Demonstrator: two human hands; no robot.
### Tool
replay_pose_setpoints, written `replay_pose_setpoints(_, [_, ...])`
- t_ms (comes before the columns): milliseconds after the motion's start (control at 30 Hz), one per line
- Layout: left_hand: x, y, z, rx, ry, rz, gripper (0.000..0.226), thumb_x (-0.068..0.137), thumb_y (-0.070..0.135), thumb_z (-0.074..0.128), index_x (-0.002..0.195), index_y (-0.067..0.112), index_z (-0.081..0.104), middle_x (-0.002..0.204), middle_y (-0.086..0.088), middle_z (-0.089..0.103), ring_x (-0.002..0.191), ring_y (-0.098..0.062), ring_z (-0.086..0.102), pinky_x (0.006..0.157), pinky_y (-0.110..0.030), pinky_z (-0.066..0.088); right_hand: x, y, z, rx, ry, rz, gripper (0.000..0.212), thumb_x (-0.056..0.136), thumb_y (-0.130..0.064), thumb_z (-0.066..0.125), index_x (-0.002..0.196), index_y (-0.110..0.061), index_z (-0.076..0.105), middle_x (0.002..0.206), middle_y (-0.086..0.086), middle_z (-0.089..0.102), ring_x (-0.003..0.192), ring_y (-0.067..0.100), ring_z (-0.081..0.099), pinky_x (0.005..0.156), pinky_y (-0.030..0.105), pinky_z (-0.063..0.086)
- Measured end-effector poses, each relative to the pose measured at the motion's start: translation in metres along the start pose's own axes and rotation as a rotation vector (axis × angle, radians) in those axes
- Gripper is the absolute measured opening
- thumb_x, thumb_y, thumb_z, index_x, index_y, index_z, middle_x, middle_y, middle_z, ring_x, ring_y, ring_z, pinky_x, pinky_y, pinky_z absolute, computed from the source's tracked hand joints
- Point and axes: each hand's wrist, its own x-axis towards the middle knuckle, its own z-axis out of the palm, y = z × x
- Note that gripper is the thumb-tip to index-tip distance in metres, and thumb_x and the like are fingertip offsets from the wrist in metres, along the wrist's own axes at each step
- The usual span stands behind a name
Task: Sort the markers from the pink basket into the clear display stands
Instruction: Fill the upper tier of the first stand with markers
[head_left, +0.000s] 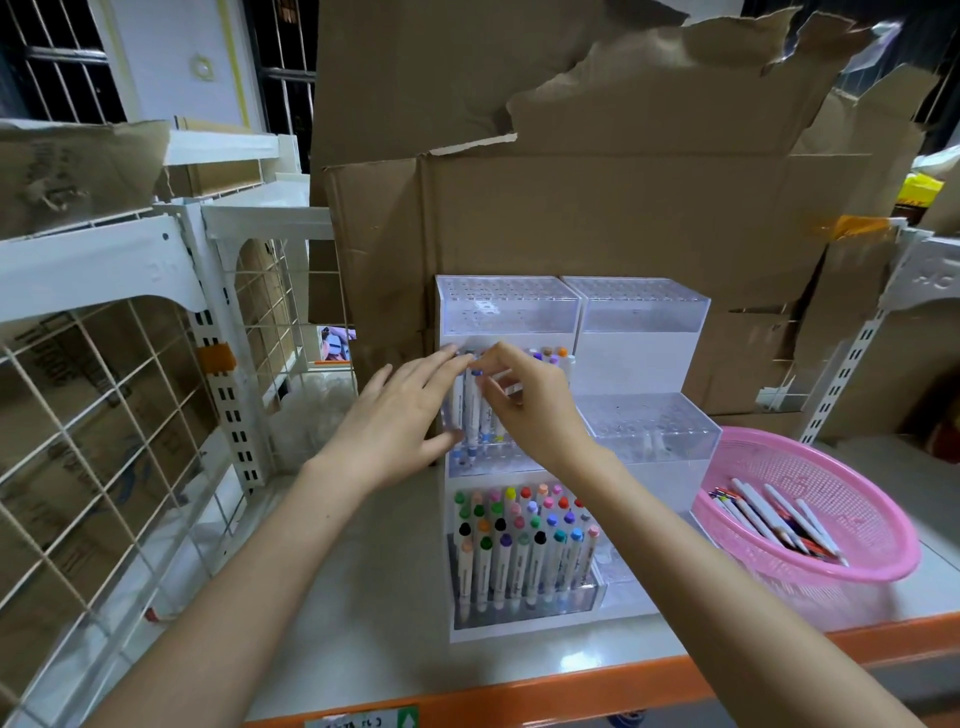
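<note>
The right hand (524, 405) pinches a white blue-capped marker (471, 410) in the clear tiered acrylic stand (509, 312), the left hand (400, 415) touching it with straight fingers.

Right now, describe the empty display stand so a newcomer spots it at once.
On the orange-edged shelf, two clear stepped stands back onto cardboard. Yours is the stand beside the pink basket; unlike its marker-filled neighbour, its tiers show no markers.

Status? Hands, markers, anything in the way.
Left hand open, resting against middle-tier markers. Right hand pinching a marker top there. Pink basket holds loose markers; nothing in the way.
</note>
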Motion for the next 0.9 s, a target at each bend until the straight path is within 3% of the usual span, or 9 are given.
replay_pose_setpoints(200, [-0.002, 0.002, 0.0, 0.009, 0.003, -0.004, 0.081, 0.088, 0.044, 0.058, 0.15, 0.033, 0.006, 0.159, 0.01, 0.007, 0.144, -0.012, 0.015, 0.117, -0.043, 0.014, 0.006, 0.001, 0.001, -0.079, 0.038, 0.04, 0.009, 0.088, -0.015, 0.068, 0.094, -0.013, 0.062, 0.08, -0.006, 0.061, 0.066, 0.01, 0.054, 0.064, 0.032, 0.051])
replay_pose_setpoints(333, [-0.002, 0.002, -0.001, 0.013, 0.002, -0.017, 0.081, 0.088, 0.045, 0.058, 0.15, 0.033, 0.008, 0.158, 0.01, 0.008, 0.144, -0.011, 0.014, 0.117, -0.042, 0.015, 0.008, -0.008, -0.002, -0.234, 0.054, -0.014, 0.013, 0.085, -0.019, 0.07, 0.087, -0.012, 0.059, 0.082, -0.01, 0.051, 0.076, 0.012, 0.045, 0.059, 0.028, 0.039])
replay_pose_setpoints(433, [-0.001, 0.004, -0.003, 0.01, 0.003, -0.021, 0.078, 0.089, 0.043, 0.057, 0.15, 0.032, 0.01, 0.158, 0.01, 0.01, 0.143, -0.011, 0.014, 0.117, -0.042, 0.016, 0.009, -0.011, -0.003, -0.196, 0.005, 0.018, 0.015, 0.086, -0.018, 0.07, 0.087, -0.013, 0.056, 0.083, -0.01, 0.052, 0.076, 0.009, 0.043, 0.059, 0.02, 0.032])
replay_pose_setpoints(533, [-0.001, 0.005, -0.006, 0.01, -0.001, -0.026, 0.075, 0.091, 0.04, 0.055, 0.15, 0.031, 0.011, 0.158, 0.01, 0.012, 0.143, -0.011, 0.015, 0.117, -0.042, 0.017, 0.009, -0.008, -0.004, -0.174, -0.024, 0.033, 0.016, 0.086, -0.019, 0.07, 0.087, -0.015, 0.055, 0.082, -0.009, 0.057, 0.074, 0.008, 0.045, 0.061, 0.02, 0.034])
replay_pose_setpoints(700, [-0.002, 0.005, -0.009, 0.012, -0.005, -0.027, 0.071, 0.093, 0.036, 0.053, 0.151, 0.03, 0.012, 0.157, 0.009, 0.013, 0.143, -0.011, 0.015, 0.117, -0.041, 0.017, 0.007, -0.006, -0.001, -0.218, 0.07, -0.023, 0.015, 0.081, -0.018, 0.075, 0.082, -0.012, 0.062, 0.08, -0.005, 0.063, 0.075, 0.011, 0.046, 0.061, 0.028, 0.038])
replay_pose_setpoints(800, [-0.002, 0.006, -0.008, 0.013, -0.006, -0.033, 0.07, 0.093, 0.037, 0.052, 0.15, 0.029, 0.014, 0.157, 0.009, 0.014, 0.143, -0.011, 0.015, 0.116, -0.041, 0.018, 0.01, -0.006, -0.001, -0.334, 0.145, -0.095, 0.016, 0.076, -0.018, 0.079, 0.078, -0.013, 0.064, 0.094, 0.004, 0.064, 0.081, 0.022, 0.053, 0.065, 0.031, 0.041])
replay_pose_setpoints(900, [-0.001, 0.008, -0.01, 0.011, -0.01, -0.037, 0.069, 0.093, 0.037, 0.052, 0.15, 0.028, 0.015, 0.157, 0.008, 0.015, 0.143, -0.012, 0.015, 0.116, -0.041, 0.018, 0.011, -0.006, -0.003, -0.421, 0.124, -0.086, 0.015, 0.08, -0.026, 0.074, 0.086, -0.017, 0.064, 0.118, 0.005, 0.058, 0.101, 0.028, 0.054, 0.077, 0.038, 0.043])
